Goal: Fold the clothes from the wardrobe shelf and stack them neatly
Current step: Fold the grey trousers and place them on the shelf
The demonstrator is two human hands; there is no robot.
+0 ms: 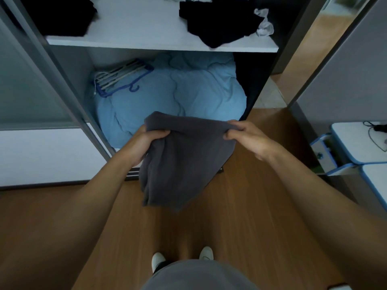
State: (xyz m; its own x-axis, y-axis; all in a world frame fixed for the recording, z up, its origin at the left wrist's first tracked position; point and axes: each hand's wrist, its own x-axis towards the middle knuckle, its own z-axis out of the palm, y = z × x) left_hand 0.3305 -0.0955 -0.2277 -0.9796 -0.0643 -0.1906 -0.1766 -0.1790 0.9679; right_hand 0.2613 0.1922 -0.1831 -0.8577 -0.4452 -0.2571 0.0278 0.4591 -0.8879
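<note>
A dark grey garment [184,162] hangs in the air in front of the wardrobe, doubled over at its top edge. My left hand [146,143] grips its upper left corner and my right hand [247,137] pinches its upper right corner. On the white wardrobe shelf [136,28] above lie a black pile [62,15] at the left, a crumpled black garment [217,21] at the right, and a small white piece [265,24] beside it.
Under the shelf a light blue duvet [178,93] fills the compartment, with several hangers [121,78] on it. A sliding door [31,84] stands at the left. A white and blue drawer unit [356,143] stands at the right on the wooden floor [251,206].
</note>
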